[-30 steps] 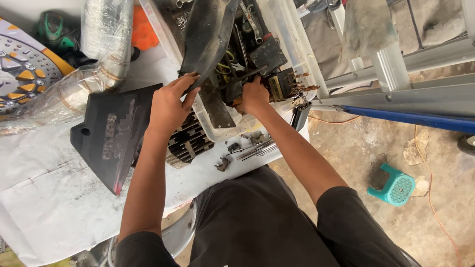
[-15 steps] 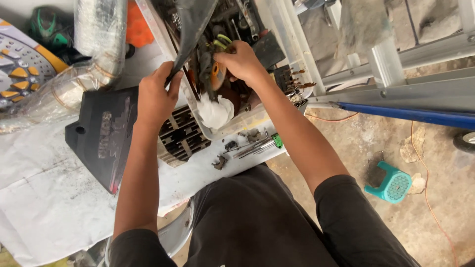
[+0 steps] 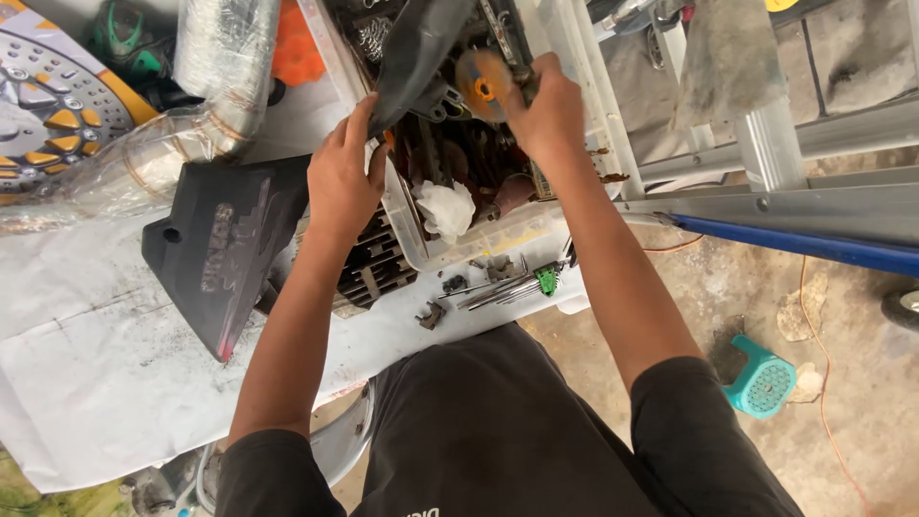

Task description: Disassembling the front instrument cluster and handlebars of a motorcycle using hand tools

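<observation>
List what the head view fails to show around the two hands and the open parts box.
- Right hand: fingertips hidden behind the blurred orange disc; grip unclear.
- Left hand: fingers curl behind the dark panel, whose top the frame edge cuts off.
- Parts box: contents dark and jumbled, partly hidden by the white rag.
- Small metal bits on the table: too small to identify.

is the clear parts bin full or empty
Full: the clear bin is crowded with rusty metal parts and a crumpled white rag.

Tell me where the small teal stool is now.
In the head view, the teal stool stands on the concrete floor at lower right, beside the person's right arm and below the blue bar.
</observation>
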